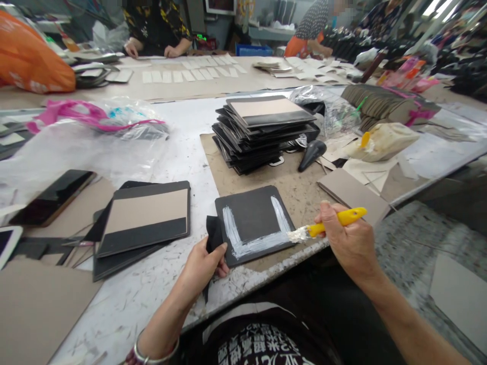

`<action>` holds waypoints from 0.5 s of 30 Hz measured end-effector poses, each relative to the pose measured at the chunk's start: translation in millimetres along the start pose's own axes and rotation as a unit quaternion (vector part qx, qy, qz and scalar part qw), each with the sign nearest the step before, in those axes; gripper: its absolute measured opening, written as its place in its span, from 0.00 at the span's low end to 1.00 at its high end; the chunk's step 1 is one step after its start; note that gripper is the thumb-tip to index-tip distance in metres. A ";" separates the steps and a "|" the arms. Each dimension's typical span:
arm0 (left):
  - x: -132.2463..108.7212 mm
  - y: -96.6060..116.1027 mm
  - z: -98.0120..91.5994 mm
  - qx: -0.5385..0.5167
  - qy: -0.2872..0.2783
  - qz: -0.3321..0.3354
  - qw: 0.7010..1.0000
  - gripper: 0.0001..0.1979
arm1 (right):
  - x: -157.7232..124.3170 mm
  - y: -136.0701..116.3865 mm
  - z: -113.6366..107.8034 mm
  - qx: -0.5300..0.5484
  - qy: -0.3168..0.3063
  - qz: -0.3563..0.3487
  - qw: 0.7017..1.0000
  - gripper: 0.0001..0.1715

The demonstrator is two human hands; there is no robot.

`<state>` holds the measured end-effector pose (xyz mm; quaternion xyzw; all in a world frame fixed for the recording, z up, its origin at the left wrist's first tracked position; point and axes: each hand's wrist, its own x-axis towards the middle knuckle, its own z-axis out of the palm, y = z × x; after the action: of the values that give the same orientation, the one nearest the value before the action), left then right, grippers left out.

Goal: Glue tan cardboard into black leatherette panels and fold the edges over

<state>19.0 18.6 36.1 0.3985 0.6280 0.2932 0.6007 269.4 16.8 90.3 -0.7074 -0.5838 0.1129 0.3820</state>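
My right hand (348, 241) is closed around the yellow handle of a paintbrush (338, 220). The brush's whitish, clotted bristles touch the lower right corner of a black panel (253, 213) lying on brown board. White paste runs in a U along the panel's left, lower and right edges; its middle is bare. My left hand (207, 261) pinches the panel's lower left corner, thumb on top. A piece of black material (215, 233) is at that hand too, partly covered by the fingers; whether it is attached to the panel I cannot tell.
Behind the panel rises a stack of black panels (262, 132) with a beige strip on top. More panels (146, 215) lie at left beside a phone (55, 195). A dark tapered tool (312, 154) and a glue-stained bag (384, 142) are at right. Co-workers sit beyond.
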 end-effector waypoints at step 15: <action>-42.7 8.1 -3.6 -0.105 -0.047 0.026 0.993 0.15 | -9.7 -1.5 -46.6 0.006 -0.114 -0.055 0.992 0.21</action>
<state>14.9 -13.3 65.6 0.3626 0.5542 0.3541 0.6603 293.7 -11.0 120.4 -0.6546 -0.6607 0.1757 0.3227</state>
